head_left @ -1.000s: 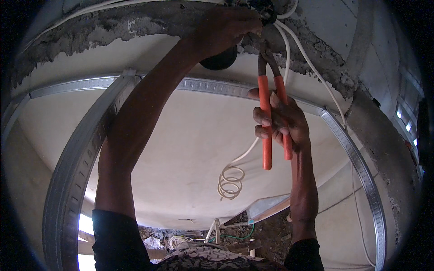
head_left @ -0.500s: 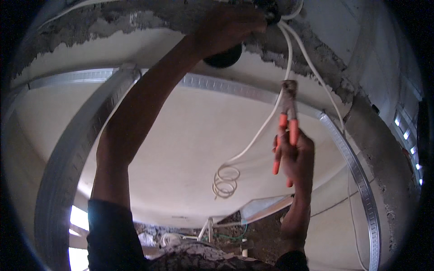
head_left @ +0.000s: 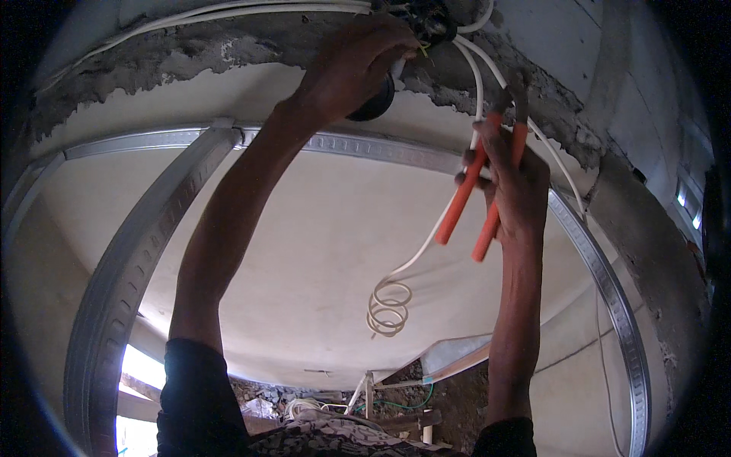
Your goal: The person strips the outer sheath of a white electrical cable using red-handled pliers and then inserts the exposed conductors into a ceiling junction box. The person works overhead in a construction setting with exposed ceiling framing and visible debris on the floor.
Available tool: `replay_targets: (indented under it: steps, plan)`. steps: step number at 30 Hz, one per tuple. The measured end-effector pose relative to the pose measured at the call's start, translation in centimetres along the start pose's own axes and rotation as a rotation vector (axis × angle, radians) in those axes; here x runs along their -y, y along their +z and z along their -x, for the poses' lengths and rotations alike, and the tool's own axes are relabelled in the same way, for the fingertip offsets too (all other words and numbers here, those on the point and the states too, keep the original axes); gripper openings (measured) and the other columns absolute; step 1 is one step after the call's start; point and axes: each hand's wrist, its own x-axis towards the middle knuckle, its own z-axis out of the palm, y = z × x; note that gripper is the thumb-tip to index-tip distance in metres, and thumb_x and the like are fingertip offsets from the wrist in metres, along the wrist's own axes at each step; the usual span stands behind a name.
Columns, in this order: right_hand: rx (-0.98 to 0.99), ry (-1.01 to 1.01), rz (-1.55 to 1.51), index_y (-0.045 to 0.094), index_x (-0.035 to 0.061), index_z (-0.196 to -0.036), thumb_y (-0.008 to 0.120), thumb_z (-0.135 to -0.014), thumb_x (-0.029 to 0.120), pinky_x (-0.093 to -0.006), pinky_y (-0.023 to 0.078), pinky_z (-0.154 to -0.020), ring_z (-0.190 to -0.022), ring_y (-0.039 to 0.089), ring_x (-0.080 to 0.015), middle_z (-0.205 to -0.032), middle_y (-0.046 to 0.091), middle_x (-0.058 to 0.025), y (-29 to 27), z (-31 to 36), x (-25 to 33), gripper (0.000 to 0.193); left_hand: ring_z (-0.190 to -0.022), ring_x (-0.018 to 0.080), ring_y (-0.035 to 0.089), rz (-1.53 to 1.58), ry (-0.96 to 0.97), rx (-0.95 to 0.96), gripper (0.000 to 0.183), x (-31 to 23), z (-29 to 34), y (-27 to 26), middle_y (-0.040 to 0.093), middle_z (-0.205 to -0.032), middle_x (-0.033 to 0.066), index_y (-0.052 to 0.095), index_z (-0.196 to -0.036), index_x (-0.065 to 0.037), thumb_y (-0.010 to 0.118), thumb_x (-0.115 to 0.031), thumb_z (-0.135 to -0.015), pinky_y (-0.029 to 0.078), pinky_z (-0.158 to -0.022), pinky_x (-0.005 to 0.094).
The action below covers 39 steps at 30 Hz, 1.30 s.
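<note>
My left hand (head_left: 354,72) is raised at the top, fingers pinched near a dark junction box (head_left: 432,21) with thin wires poking out. What the fingertips hold is too small to make out. Just below the hand shows a dark round thing (head_left: 373,105); I cannot tell whether the hand holds it. My right hand (head_left: 514,179) grips orange-handled pliers (head_left: 459,202), its handles spread. The dark jaws point up beside the white cables, and whether they touch one is unclear. One white cable (head_left: 422,251) hangs from the box and ends in loose coils.
Metal channels (head_left: 145,221) frame the pale panel (head_left: 320,244) around my arms; another channel (head_left: 601,282) curves down at the right. White cables (head_left: 228,11) run along rough, broken plaster (head_left: 190,49) at the top. Rubble (head_left: 457,396) and timber lie far below.
My right hand has risen with the pliers towards the box, and the handles have spread wider. My left hand has shifted slightly down and left in view. The view itself has moved a little.
</note>
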Motion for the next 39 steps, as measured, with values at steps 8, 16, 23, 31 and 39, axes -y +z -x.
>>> replay_targets:
  steps: [8, 16, 23, 31, 39]
  plan:
    - [0.037, -0.275, 0.140, 0.064, 0.0022, -0.096, 0.079, -0.084, 0.031, -0.0335, 0.059, -0.059, -0.069, 0.065, -0.0144, -0.078, 0.063, -0.0068, 3.6, -5.4, 1.6, 0.034, -0.096, 0.0256, 0.068, -0.029, 0.049, 0.019, 0.033, 0.0, 1.4, 0.1, 0.070, -0.106, 0.0060, 0.072, -0.106, -0.012, 0.074, 0.001, -0.076, 0.058, -0.081, 0.0367]
    - [0.035, -0.347, 0.055, 0.064, 0.0016, -0.097, 0.079, -0.082, 0.020, -0.0327, 0.058, -0.057, -0.072, 0.066, -0.0155, -0.083, 0.067, -0.0083, 4.6, -7.0, 0.7, 0.028, -0.094, 0.0229, 0.067, 0.091, 0.016, -0.029, 0.030, 1.5, 1.5, 2.0, 0.072, -0.104, 0.0026, 0.074, -0.102, -0.015, 0.077, -0.002, -0.075, 0.057, -0.080, 0.0356]
    - [0.025, -0.380, 0.060, 0.064, 0.0032, -0.095, 0.079, -0.080, 0.016, -0.0316, 0.053, -0.061, -0.068, 0.062, -0.0134, -0.081, 0.066, -0.0056, 4.2, -8.0, 0.0, 0.025, -0.093, 0.0277, 0.066, 0.140, -0.113, -0.002, 0.025, 1.9, 1.2, 2.5, 0.070, -0.096, 0.0056, 0.072, -0.098, -0.014, 0.070, 0.001, -0.078, 0.052, -0.084, 0.0401]
    - [0.054, -0.482, 0.018, 0.064, 0.0058, -0.091, 0.081, -0.078, 0.016, -0.0295, 0.050, -0.060, -0.064, 0.060, -0.0113, -0.078, 0.065, -0.0035, 4.3, -7.9, -0.6, 0.023, -0.080, 0.0233, 0.065, 0.236, -0.421, -0.067, 0.013, -0.6, -0.5, 1.6, 0.071, -0.082, 0.0078, 0.073, -0.093, -0.006, 0.072, 0.000, -0.081, 0.051, -0.073, 0.0367]
    - [0.020, -0.528, 0.037, 0.063, 0.0074, -0.088, 0.081, -0.079, 0.014, -0.0287, 0.048, -0.058, -0.061, 0.060, -0.0108, -0.075, 0.066, -0.0035, 4.6, -7.9, -1.1, 0.021, -0.077, 0.0233, 0.062, 0.169, -0.209, 0.096, 0.032, 0.3, -1.1, 0.9, 0.070, -0.085, 0.0093, 0.073, -0.109, -0.007, 0.063, 0.008, -0.082, 0.051, -0.074, 0.0350]
